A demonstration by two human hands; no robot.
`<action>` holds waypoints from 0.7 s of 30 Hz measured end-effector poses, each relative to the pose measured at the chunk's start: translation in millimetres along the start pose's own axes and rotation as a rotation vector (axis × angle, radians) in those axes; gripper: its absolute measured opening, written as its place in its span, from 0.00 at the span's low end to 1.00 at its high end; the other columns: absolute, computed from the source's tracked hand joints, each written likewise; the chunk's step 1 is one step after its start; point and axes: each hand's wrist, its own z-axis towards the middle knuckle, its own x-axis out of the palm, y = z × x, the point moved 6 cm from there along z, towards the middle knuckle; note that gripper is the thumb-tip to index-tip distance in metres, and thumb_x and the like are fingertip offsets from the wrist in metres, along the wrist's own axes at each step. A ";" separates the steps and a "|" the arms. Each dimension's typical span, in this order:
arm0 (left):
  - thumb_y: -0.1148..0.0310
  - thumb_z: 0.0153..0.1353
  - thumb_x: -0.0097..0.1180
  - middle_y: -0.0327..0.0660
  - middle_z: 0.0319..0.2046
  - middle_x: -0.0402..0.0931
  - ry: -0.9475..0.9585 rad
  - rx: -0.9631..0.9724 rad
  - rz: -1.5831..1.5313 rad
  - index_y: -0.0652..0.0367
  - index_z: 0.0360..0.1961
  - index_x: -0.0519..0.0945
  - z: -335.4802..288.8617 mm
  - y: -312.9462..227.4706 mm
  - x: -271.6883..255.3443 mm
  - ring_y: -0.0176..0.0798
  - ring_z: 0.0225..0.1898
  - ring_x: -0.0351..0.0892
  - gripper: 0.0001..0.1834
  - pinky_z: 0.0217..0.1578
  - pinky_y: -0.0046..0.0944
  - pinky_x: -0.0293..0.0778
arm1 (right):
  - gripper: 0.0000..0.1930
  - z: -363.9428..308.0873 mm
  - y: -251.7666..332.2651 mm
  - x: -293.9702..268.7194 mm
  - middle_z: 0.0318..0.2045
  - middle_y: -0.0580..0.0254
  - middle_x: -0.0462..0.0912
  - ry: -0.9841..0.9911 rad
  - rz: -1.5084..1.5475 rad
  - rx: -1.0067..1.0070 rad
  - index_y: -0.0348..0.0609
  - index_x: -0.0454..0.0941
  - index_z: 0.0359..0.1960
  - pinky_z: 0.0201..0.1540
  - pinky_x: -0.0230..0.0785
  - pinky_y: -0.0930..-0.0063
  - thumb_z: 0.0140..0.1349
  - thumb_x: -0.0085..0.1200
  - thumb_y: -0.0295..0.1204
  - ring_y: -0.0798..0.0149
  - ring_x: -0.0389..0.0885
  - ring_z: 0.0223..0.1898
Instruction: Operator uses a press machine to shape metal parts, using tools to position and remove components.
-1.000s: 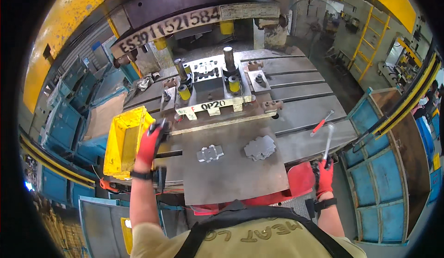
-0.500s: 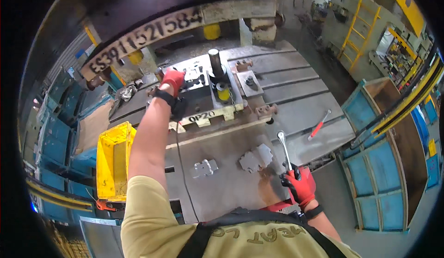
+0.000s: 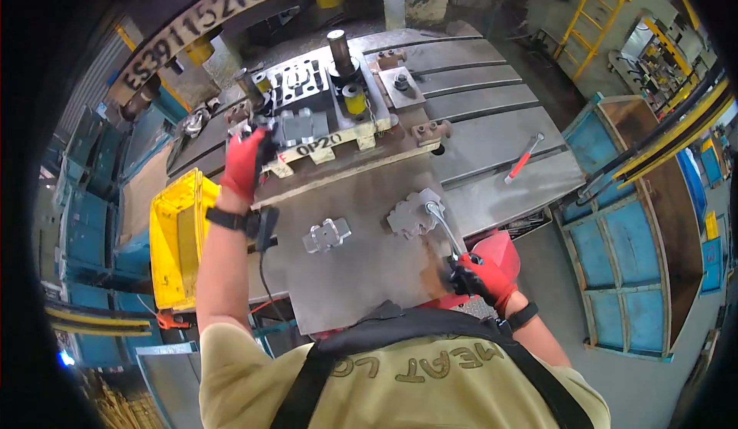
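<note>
gloved left hand at a grey part on the die, long wrench in the right

at far left a yellow bin [image 3: 163, 246] stands beside the press bed [image 3: 492, 133]. next, the left hand [image 3: 246, 164], in a red and black glove, is at the left edge of a grey formed part [image 3: 306, 127], which lies on the front of the die [image 3: 350, 136] (whether its fingers pinch that edge, i cannot tell). nearer the person, a silver part [image 3: 326, 235] sits alone on the counter [image 3: 346, 283]. to its right lie overlapping grey plates [image 3: 407, 215], with the ring end of a metal wrench [image 3: 446, 229] over their right edge. the right hand [image 3: 484, 279], gloved alike, has its fingers wrapped around the wrench's handle. further right, a small red-handled tool [image 3: 520, 166] rests on the bed, and beyond is a blue-sided crate [image 3: 615, 256].
</note>
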 end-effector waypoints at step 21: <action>0.65 0.35 0.55 0.45 0.42 0.60 -0.454 -0.113 1.001 0.52 0.38 0.68 -148.6 107.5 22.6 0.47 0.44 0.58 0.22 0.44 0.38 0.57 | 0.08 -11.8 65.1 4.6 0.16 0.71 0.67 -0.115 -0.561 -0.248 0.42 0.67 0.24 0.18 0.56 0.85 0.44 0.49 0.31 0.77 0.64 0.17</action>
